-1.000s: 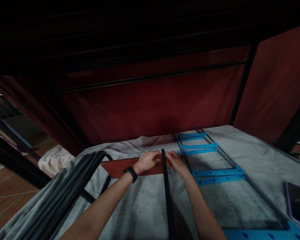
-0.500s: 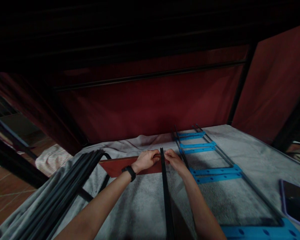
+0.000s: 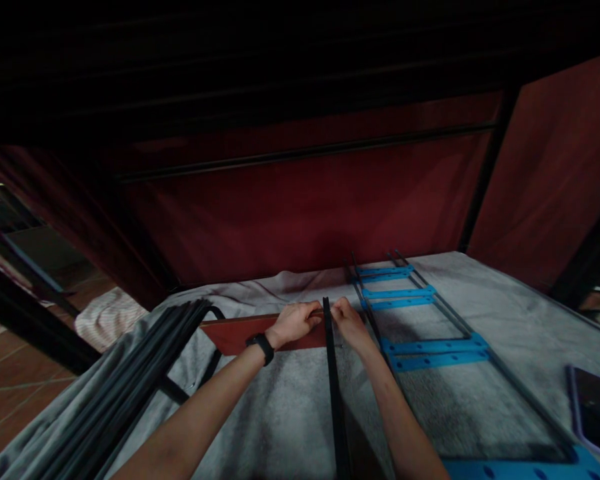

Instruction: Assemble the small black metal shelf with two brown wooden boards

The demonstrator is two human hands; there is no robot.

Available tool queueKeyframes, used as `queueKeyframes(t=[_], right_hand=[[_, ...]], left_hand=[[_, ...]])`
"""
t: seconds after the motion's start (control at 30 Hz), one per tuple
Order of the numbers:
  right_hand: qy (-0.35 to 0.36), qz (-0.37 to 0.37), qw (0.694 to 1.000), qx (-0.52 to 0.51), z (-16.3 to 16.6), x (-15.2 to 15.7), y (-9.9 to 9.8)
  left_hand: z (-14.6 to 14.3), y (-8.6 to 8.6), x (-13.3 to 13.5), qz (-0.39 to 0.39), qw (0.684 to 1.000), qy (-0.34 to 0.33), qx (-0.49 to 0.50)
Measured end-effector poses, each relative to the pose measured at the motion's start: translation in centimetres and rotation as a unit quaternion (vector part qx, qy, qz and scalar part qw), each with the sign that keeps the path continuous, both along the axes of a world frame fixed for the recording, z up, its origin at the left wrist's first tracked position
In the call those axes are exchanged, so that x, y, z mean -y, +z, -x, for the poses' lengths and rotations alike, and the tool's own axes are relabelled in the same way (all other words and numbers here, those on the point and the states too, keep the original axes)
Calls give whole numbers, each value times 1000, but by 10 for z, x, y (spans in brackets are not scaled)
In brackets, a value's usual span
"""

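A reddish-brown wooden board (image 3: 230,337) stands on edge on the grey cloth, its right end meeting a long black metal bar (image 3: 335,400) that runs toward me. My left hand (image 3: 296,323), a black watch (image 3: 261,348) on its wrist, is closed over the board's top edge just left of the bar. On the bar's other side my right hand (image 3: 349,323) has its fingers pinched together close against the bar's far end. Whatever lies between those fingertips is hidden.
Several dark rods (image 3: 125,393) lie bundled at the left. Along the right runs a frame of dark rods with blue crosspieces (image 3: 435,350). A phone (image 3: 597,407) rests on the grey cloth (image 3: 530,327) at far right. Dark red panels (image 3: 320,207) stand behind.
The whole view has shifted slightly, so things appear a little further right and lower. Both hands keep their places at the board and bar.
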State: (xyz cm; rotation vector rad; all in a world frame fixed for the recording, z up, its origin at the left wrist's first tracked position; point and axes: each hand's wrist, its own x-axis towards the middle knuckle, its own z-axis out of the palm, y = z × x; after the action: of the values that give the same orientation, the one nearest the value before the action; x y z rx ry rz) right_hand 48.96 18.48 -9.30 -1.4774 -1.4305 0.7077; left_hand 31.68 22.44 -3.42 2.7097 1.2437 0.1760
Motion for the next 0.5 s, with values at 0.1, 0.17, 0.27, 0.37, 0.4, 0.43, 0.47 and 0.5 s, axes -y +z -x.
queueKeyframes(t=[0.1, 0.17, 0.27, 0.37, 0.4, 0.43, 0.47, 0.5], right_hand=[[-26, -20, 998, 47, 5, -1, -1], [-25, -28, 998, 59, 7, -2, -2], [8, -38, 997, 60, 5, -1, -4], [35, -41, 996, 77, 3, -2, -7], [33, -42, 995, 86, 4, -2, -8], [28, -44, 994, 95, 5, -3, -9], [19, -45, 994, 101, 7, -4, -10], [11, -45, 994, 102, 9, -5, -11]], left_hand=[[0, 0, 0, 4, 1000, 0, 0], [0, 0, -1, 8, 1000, -3, 2], [0, 1, -1, 11, 1000, -2, 1], [0, 2, -1, 9, 1000, -4, -4], [0, 2, 0, 8, 1000, -7, -2], [0, 2, 0, 7, 1000, -9, 1], [0, 2, 0, 5, 1000, -11, 4], [0, 1, 0, 4, 1000, -12, 6]])
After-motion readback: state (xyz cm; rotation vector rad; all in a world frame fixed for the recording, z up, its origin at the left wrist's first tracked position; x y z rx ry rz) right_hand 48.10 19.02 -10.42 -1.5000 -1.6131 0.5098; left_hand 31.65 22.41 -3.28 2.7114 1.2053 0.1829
